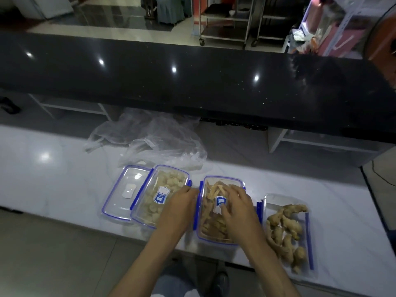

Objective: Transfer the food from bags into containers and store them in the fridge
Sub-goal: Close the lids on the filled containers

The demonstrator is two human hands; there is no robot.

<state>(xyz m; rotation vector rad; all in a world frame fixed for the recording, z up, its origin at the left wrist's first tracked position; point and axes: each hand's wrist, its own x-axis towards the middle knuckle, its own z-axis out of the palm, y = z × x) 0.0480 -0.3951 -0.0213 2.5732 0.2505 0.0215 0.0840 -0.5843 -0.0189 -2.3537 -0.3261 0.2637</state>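
Three clear containers with blue clips stand in a row on the white counter. The left container (158, 189) holds pale round pieces under a lid. The middle container (214, 215) holds tan strips under a lid. The right container (287, 230) holds ginger roots. My left hand (177, 209) rests between the left and middle containers, fingers at the middle one's left clip. My right hand (240, 209) presses flat on the middle container's lid.
A spare lid (126, 191) lies left of the containers. Crumpled clear plastic bags (150, 142) sit behind them. A dark raised bar top (192, 82) runs across the back. The counter's front edge is close to my body.
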